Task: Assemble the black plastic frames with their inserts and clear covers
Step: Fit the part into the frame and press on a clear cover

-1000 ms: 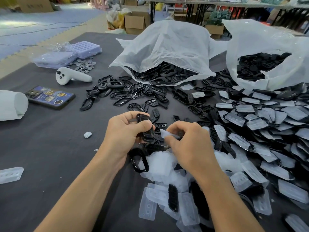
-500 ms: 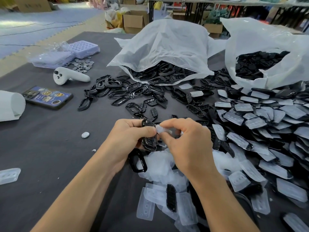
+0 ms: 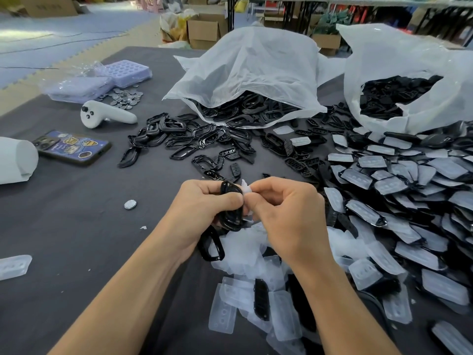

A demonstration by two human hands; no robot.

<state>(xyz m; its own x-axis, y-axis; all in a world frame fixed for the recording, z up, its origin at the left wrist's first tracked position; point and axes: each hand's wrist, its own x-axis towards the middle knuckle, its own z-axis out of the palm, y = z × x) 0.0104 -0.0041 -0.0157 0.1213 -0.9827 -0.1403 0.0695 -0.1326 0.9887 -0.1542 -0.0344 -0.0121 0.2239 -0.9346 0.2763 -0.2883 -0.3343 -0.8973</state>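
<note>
My left hand (image 3: 202,208) grips a black plastic frame (image 3: 231,201), held upright just above the table. My right hand (image 3: 286,211) pinches a clear cover (image 3: 245,188) against the frame's right edge; most of the cover is hidden by my fingers. Beneath my hands lies a heap of loose clear covers (image 3: 245,254) with a loose black frame (image 3: 211,245) and a black insert (image 3: 261,298) among them. Assembled pieces (image 3: 384,185) are piled at the right. Loose black frames (image 3: 202,139) are spread across the middle of the table.
Two white plastic bags (image 3: 256,73) (image 3: 409,73) of black parts stand at the back. At the left lie a phone (image 3: 71,147), a white controller (image 3: 105,116), purple trays (image 3: 120,73), small metal discs (image 3: 125,97) and a white roll (image 3: 15,160). A single disc (image 3: 130,204) lies on the dark cloth.
Both hands have risen slightly off the pile and come together. The right hand brought the clear cover up to the frame held in the left hand.
</note>
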